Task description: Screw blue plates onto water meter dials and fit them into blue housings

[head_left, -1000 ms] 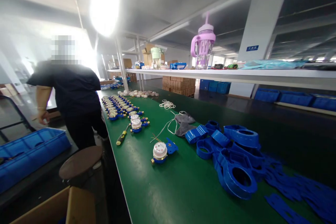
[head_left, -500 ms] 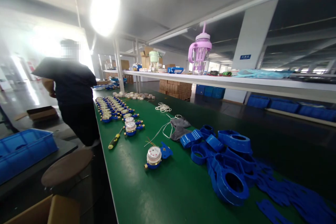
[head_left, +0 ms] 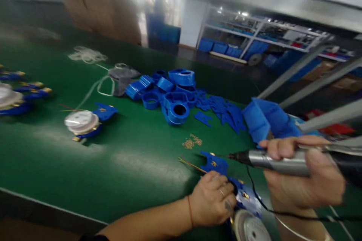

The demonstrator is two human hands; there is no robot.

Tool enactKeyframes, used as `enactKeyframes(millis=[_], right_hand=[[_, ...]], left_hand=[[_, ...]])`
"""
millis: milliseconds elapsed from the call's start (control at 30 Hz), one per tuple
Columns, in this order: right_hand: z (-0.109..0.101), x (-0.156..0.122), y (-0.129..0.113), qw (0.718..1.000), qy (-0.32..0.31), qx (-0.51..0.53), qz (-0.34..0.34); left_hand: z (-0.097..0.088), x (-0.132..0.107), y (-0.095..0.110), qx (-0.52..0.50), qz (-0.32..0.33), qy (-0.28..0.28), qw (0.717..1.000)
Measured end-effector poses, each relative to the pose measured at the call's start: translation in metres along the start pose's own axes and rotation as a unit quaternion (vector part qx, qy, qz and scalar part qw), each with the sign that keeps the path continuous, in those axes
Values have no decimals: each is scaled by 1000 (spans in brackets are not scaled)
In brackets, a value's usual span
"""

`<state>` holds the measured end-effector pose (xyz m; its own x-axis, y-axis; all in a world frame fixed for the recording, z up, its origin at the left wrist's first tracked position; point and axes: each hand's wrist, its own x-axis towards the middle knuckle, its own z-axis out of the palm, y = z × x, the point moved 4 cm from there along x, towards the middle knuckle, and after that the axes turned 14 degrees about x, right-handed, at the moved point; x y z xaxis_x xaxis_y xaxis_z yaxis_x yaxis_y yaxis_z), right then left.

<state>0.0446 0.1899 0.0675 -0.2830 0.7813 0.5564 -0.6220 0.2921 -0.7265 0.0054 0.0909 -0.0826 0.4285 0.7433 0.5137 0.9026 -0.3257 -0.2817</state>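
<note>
My right hand (head_left: 305, 173) is wrapped around a silver-and-black electric screwdriver (head_left: 279, 162), a dark cord hanging from it. Its tip points left, close to a blue plastic plate (head_left: 215, 163) with brass-coloured fittings. Below that plate, my left hand (head_left: 215, 199) is closed on the blue body of a water meter; its grip hides part of the body. The meter's round white dial (head_left: 253, 231) shows at the bottom edge. Red and yellow wires (head_left: 190, 163) stick out beside the plate. Small brass screws (head_left: 192, 142) lie in a loose pile beyond my left hand.
Another water meter (head_left: 82, 122) with a blue plate lies to the left. Blue ring-shaped housings (head_left: 175, 107) and flat blue plates (head_left: 223, 109) are heaped behind the screws. Near a grey mask (head_left: 123, 77) are white rings (head_left: 87, 55). A blue bin (head_left: 260, 118) stands right, by metal posts.
The view has swung right and down along the bench. Both my hands, the screwdriver, the held meter, the screws and the bin now show; the person at the left is out of view.
</note>
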Motion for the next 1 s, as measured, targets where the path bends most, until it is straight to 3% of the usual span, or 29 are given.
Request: enactKeyframes(millis=[67, 133, 500, 1000], right_hand=[[-2, -2, 3, 1000, 5, 2, 7], [2, -2, 10, 1000, -5, -9, 17], [5, -14, 36, 997, -56, -44, 37], [8, -17, 45, 994, -75, -58, 48]], left_hand=[[-2, -4, -2, -113, -119, 109, 980], [-5, -9, -6, -163, -168, 162, 958], [-11, -10, -10, -177, -167, 177, 954], [-13, -10, -13, -158, -172, 192, 953]])
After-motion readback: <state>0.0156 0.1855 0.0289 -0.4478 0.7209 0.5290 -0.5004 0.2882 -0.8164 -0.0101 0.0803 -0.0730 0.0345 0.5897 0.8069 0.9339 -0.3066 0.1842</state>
